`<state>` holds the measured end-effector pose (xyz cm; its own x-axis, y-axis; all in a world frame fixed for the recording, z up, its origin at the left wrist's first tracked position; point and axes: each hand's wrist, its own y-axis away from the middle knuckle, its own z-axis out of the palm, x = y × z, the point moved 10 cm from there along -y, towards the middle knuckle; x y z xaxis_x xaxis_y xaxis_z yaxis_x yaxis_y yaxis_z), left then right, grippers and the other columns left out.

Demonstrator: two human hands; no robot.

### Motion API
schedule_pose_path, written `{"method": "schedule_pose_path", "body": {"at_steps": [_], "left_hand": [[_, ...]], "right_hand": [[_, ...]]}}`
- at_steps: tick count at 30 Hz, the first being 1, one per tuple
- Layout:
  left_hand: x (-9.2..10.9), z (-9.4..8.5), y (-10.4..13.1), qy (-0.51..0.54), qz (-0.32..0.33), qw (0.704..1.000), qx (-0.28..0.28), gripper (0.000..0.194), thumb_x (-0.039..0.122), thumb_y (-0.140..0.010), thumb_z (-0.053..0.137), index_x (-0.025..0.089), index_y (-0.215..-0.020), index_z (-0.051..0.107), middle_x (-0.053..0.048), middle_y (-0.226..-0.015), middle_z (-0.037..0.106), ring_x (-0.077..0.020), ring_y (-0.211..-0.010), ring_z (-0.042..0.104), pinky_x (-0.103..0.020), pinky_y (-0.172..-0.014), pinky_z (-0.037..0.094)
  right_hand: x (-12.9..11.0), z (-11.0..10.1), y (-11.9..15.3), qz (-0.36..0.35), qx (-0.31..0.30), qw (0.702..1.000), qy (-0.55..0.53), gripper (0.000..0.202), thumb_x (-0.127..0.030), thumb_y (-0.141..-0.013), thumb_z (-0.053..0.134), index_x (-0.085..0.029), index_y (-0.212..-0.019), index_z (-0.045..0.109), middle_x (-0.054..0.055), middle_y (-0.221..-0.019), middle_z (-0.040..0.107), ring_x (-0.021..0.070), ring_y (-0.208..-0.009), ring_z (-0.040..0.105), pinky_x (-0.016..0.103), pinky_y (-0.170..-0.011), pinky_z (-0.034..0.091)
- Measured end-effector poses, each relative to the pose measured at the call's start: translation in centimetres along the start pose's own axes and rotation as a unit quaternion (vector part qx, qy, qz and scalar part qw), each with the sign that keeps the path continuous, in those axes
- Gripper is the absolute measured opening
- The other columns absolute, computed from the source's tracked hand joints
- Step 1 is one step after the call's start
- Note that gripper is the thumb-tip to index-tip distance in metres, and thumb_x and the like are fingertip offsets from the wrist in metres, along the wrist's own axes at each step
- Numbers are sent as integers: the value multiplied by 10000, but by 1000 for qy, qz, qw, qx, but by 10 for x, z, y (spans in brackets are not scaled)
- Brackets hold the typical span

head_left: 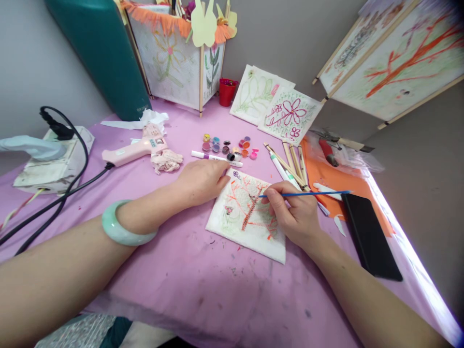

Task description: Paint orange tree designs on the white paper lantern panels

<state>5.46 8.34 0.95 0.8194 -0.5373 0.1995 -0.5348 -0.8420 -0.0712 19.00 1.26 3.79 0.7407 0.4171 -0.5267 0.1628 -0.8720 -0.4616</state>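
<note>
A thin blue paintbrush (304,194) is pinched in my right hand (295,210). Its tip meets a square white textured sheet (250,241), on the dark branch of a painted orange tree. A small bird-like figure and a purple flower also show on the sheet. My left hand (203,181) lies with fingers stretched out at the sheet's upper left corner, the thumb touching its edge. Just beyond those fingers are a white marker with a purple band (208,156) and small paint pots (216,141) in several colours.
Left stand a pink heat tool (134,151) with its black cable and a power strip (54,159). Behind are a painted lantern (170,67), a red bucket (227,92) and painted sheets (290,113). Right lie wooden sticks (295,162), markers and a black phone-like slab (369,237).
</note>
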Motion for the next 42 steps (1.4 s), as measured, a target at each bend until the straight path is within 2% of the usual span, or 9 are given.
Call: {"method": "schedule_pose_path", "body": {"at_steps": [8,18,25,29,33,42], "left_hand": [[0,0,0,2,8,1000,6,352,360,-839,340,201,-1063,561,-68,-887,648,-202,-804,581,-317,-675,413],[-1,1,0,5,-3,1000,-3,343,355,-841,343,196,-1063,550,-71,-917,648,-202,-832,577,-318,-710,418],[-1,1,-1,-7,1,1000,1,355,359,-845,332,199,-1077,548,-62,-912,647,-200,-825,580,-318,-701,421],[-1,2,-1,-9,2,1000,2,355,363,-841,340,201,-1073,553,-60,-895,647,-201,-813,582,-319,-692,419],[-2,3,-1,-7,0,1000,0,359,363,-841,340,202,-1082,551,-60,-897,646,-200,-816,580,-319,-696,417],[-1,2,-1,-3,-5,1000,-3,356,366,-841,342,201,-1077,552,-61,-910,643,-202,-834,577,-322,-708,416]], "right_hand": [[-7,-1,1,-26,-1,1000,11,229,-267,-860,442,-202,-680,568,-11,-595,588,101,-502,531,236,-505,402],[3,-12,0,13,58,998,18,184,-269,-850,467,-196,-709,561,-8,-596,595,110,-533,568,233,-535,414],[1,0,0,2,1,1000,5,168,-282,-845,469,-202,-741,576,-14,-612,597,89,-480,517,214,-465,384],[-3,-4,1,-8,17,1000,3,183,-264,-844,466,-202,-705,569,-21,-584,584,85,-473,518,215,-481,397],[-1,-7,0,-6,35,999,-2,155,-261,-844,463,-200,-756,574,-7,-639,599,98,-520,544,225,-505,415],[-9,6,0,-38,-29,999,-18,170,-255,-846,456,-187,-757,585,-4,-646,588,96,-547,531,227,-526,408]]}}
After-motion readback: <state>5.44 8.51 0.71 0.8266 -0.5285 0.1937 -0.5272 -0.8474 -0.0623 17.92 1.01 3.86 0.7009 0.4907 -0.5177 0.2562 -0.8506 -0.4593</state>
